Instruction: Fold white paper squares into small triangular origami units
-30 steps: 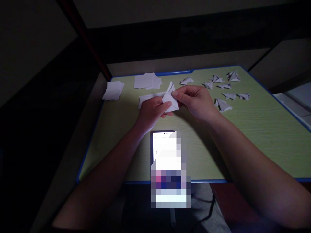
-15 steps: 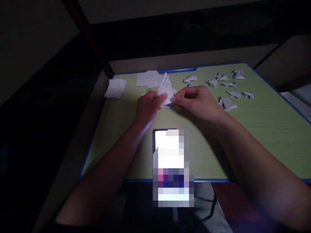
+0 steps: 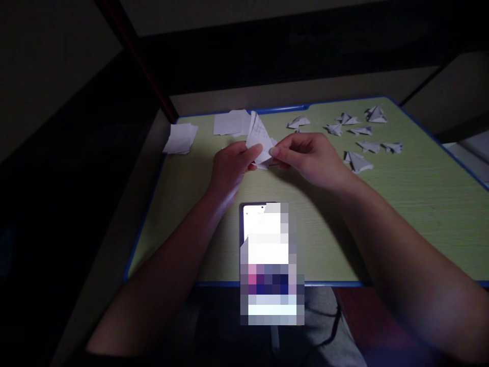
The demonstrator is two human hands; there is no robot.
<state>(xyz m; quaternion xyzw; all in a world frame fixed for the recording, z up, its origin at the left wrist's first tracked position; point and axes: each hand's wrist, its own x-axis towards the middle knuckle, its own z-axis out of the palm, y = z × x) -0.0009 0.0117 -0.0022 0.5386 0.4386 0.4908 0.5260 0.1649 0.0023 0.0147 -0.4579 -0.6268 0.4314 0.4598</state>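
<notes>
On the table [image 3: 420, 214], folded papers [image 3: 357, 137] lie right, flat sheets [image 3: 231, 122] left, phone [image 3: 263, 229] nearest.

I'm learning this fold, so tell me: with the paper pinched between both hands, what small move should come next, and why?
Probably slide the right hand along the fold to sharpen the crease. It and the left hand both pinch the folded paper, which is held above the table with its tip up and nothing pressing its edges flat. Other folded pieces lie to the right.
</notes>
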